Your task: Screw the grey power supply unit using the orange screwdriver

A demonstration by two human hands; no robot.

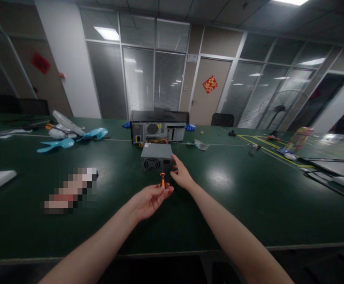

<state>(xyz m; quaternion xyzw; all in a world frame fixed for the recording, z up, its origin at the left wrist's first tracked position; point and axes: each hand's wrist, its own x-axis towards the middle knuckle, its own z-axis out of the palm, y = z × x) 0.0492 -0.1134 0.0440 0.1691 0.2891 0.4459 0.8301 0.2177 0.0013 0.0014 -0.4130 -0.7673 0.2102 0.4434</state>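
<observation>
An orange-and-black screwdriver (162, 181) is pinched upright between the thumb and fingers of my left hand (148, 202). Its upper end is just in front of a grey computer power supply (156, 150); whether the tip touches the housing I cannot tell. The power supply sits on the green table, its round fan grille and socket facing me. My right hand (183, 174) grips the unit's right side, fingers along the side and thumb near the front corner. Behind it a black computer case (160, 115) lies on its side, with coloured cables between the two.
Light-blue plastic pieces (59, 144) and a white object (68, 125) lie at the left. A blurred-out item (71, 191) is nearer me. Small clear plastic pieces (200, 144) lie right of the case. Farther right stand a patterned bottle (299, 139) and a black-edged panel (334, 167).
</observation>
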